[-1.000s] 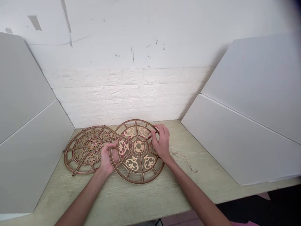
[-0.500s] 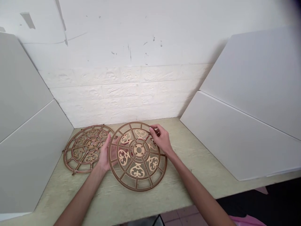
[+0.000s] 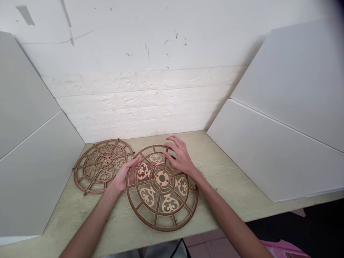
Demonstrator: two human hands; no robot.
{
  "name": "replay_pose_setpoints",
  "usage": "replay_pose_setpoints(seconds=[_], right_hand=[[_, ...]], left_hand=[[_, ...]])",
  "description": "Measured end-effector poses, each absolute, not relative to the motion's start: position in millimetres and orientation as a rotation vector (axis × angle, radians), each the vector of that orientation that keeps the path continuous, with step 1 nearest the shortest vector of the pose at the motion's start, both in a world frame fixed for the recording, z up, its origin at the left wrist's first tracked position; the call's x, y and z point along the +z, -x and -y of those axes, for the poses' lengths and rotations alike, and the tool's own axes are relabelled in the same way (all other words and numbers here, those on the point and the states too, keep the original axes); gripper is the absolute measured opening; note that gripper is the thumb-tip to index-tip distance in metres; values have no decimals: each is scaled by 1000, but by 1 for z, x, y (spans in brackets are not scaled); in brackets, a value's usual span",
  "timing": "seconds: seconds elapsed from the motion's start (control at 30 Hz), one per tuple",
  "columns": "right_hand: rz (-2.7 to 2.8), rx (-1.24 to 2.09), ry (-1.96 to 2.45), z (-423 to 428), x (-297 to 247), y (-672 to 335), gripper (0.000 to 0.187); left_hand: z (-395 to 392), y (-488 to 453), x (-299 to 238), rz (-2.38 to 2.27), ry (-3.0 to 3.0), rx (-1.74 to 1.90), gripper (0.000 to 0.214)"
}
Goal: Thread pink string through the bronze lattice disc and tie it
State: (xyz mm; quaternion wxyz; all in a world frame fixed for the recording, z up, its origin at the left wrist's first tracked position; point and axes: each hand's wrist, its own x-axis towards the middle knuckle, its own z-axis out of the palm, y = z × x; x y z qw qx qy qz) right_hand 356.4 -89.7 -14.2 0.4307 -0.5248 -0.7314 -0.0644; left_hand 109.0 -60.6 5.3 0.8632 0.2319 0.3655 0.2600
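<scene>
A round brown openwork disc (image 3: 162, 178), with spokes and pale heart-shaped scroll cutouts, is tilted up in front of me over the table. My left hand (image 3: 125, 175) supports its left edge, with some fingers behind the openwork. At the upper right rim is my right hand (image 3: 179, 156), its thumb on the near side and the other fingers bent over the edge. A thin pale strand shows on the disc below the right thumb; what it is I cannot make out. Left of my left hand, a second similar disc (image 3: 92, 188), with reddish edging, lies flat.
Both discs are over a pale green wooden table (image 3: 231, 179). White panels stand to the left (image 3: 34, 186) and right (image 3: 268, 154), and a white brick-textured wall (image 3: 139, 96) closes the back. A pink item (image 3: 285, 249) shows below the table's front edge.
The held disc has come slightly nearer and to the right, and has turned. My right hand has shifted left along the rim with its fingers more spread. The flat disc lies as before.
</scene>
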Motion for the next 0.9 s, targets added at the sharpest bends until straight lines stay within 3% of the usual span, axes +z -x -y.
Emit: replay_pose_setpoints(seconds=[0.3, 0.9], right_hand=[[2109, 50, 1130, 101, -4, -345, 20], [2005, 12, 1116, 106, -6, -329, 15]], left_hand=[[66, -114, 7, -702, -426, 616, 39], [70, -117, 4, -776, -391, 749, 25]])
